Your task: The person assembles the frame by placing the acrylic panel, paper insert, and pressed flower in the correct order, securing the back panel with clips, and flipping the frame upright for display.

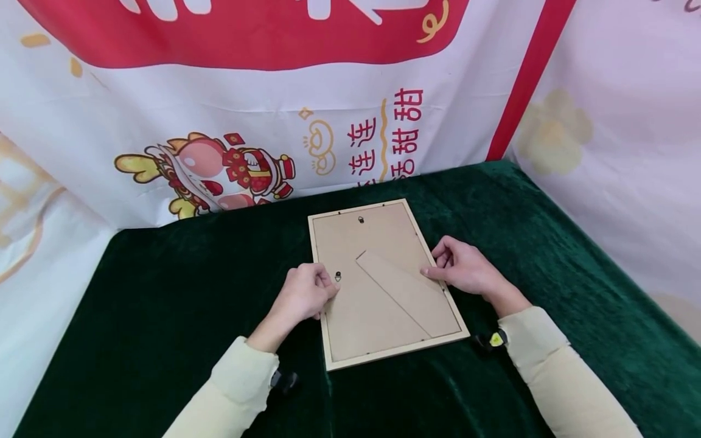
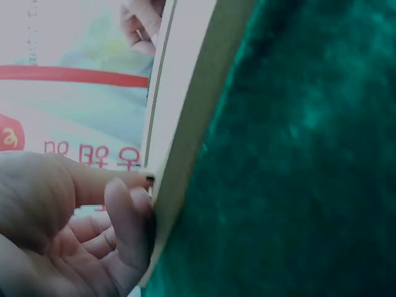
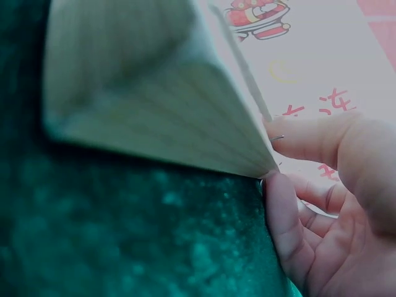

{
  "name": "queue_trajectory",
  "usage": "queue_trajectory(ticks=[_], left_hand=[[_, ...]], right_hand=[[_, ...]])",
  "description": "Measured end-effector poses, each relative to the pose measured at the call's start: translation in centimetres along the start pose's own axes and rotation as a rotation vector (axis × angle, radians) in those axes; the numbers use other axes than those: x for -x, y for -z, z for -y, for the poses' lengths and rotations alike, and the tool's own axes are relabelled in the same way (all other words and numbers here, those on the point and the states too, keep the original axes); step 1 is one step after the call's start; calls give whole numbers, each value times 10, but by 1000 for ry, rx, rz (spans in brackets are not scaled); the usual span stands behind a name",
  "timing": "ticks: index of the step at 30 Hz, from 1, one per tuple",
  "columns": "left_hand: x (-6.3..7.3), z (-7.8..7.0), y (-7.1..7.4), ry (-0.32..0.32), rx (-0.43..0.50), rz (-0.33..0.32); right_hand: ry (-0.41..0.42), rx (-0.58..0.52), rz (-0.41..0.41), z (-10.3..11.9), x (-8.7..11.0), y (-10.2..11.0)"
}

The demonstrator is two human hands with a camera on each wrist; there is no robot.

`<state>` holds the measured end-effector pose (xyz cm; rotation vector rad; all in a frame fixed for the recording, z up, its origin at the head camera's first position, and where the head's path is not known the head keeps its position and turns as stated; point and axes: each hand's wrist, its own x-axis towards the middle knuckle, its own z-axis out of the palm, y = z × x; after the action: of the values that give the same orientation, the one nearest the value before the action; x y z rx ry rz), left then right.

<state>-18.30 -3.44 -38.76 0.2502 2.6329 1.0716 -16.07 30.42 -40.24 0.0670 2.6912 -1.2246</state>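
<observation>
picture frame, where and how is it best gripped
Probably best by its long side rims, left hand from the left, right hand from the right, pinching: the picture frame is back-side up, and these straight, opposite edges suit a two-sided hold.

I had 1 left hand [image 1: 304, 293], 1 right hand [image 1: 465, 267] and 2 sleeves [image 1: 232, 380]. I counted 1 frame [image 1: 353, 322], 2 hangers [image 1: 361, 219], 1 flap [image 1: 405, 290] and 1 green cloth [image 1: 191, 304].

Booth-like tabletop setting, wider room not discernible; green velvety cloth [image 1: 181, 316] across the lower frame; festive printed sheet [image 1: 263, 91] along the top; pale patterned sheeting [image 1: 619, 152] at upper right and left edge
</observation>
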Motion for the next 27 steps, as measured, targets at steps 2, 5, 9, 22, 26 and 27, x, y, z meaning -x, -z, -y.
queue_trajectory(ticks=[2,5,9,22,26,27], left_hand=[[0,1,-1,49,25,-15],[0,2,-1,101,43,-39],[1,6,0,147,73,-55],[0,15,4,138,186,-55],[1,18,4,118,220,-71],[1,19,4,116,231,-80]], right_hand=[[-6,0,-3,0,0,-1],[-14,5,-3,0,0,-2],[-11,20,-1,1,0,-2],[-1,41,-15,7,-2,0],[-7,33,-11,7,-1,-1],[-12,30,-13,7,0,-2]])
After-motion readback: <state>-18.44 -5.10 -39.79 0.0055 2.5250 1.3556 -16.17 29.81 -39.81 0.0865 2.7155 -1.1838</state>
